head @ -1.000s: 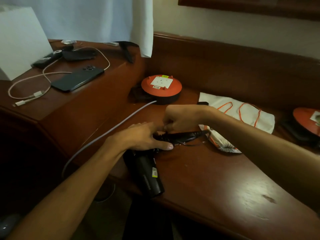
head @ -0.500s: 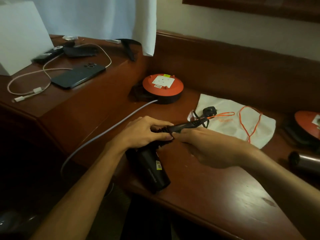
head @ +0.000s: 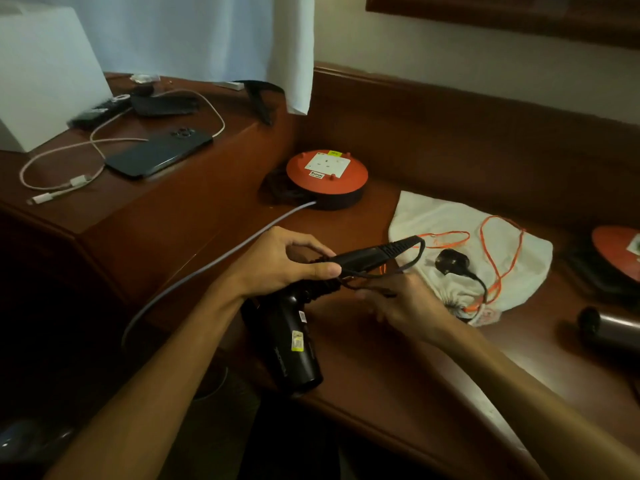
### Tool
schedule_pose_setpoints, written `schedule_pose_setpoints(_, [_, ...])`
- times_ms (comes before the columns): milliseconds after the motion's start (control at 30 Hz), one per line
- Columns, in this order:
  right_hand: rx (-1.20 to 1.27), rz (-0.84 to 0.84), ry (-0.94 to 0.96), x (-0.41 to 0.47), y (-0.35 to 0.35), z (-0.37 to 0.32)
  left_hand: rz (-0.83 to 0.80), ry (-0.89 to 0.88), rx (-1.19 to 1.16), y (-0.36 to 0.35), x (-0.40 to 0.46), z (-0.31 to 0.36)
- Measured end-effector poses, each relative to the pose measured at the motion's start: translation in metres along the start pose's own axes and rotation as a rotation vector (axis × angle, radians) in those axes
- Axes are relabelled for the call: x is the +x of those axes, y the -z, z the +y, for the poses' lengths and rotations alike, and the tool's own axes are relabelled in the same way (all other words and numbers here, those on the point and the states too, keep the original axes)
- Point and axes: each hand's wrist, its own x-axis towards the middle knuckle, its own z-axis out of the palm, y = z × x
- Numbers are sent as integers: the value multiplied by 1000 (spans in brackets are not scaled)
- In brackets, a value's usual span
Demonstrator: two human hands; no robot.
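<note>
A black hair dryer lies on the wooden desk with its barrel pointing toward me over the front edge. My left hand grips the dryer where its folded handle meets the body, thumb on top. Just right of that, my right hand pinches the thin black cord, which loops from the handle's tip down into its fingers. The cord's black plug rests on a white drawstring bag with orange strings.
An orange cable reel sits behind my hands, its grey cable running off the desk's left edge. The raised shelf on the left holds a dark phone, a white charging cable and a white box. At far right lie a metal bottle and a second reel.
My right hand has dropped from above the handle to the desk beside it, drawing cord with it. The plug now shows on the white bag. My left hand stays on the dryer.
</note>
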Motion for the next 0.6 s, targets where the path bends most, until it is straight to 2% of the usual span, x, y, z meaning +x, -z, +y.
schedule_pose_setpoints(67, [-4,-77,4,8,5,-5,-42,2,18,-1,-2,3])
schedule_pose_setpoints(167, [-13,-402,-333,35,26,-3,-87,-3,65,-2,-2,6])
schedule_pose_setpoints(200, [14,-458,-389,46,33,1,-97,-17,92,-2,-2,5])
schedule_pose_setpoints(300, [-23,-569,-271,85,38,5,-140,17,160,-3,0,4])
schedule_pose_setpoints(433, [-62,-676,-262,112,47,-19,-171,131,388,-9,11,2])
schedule_pose_setpoints(600, [-221,-694,-172,124,59,-48,-263,65,561,-11,20,1])
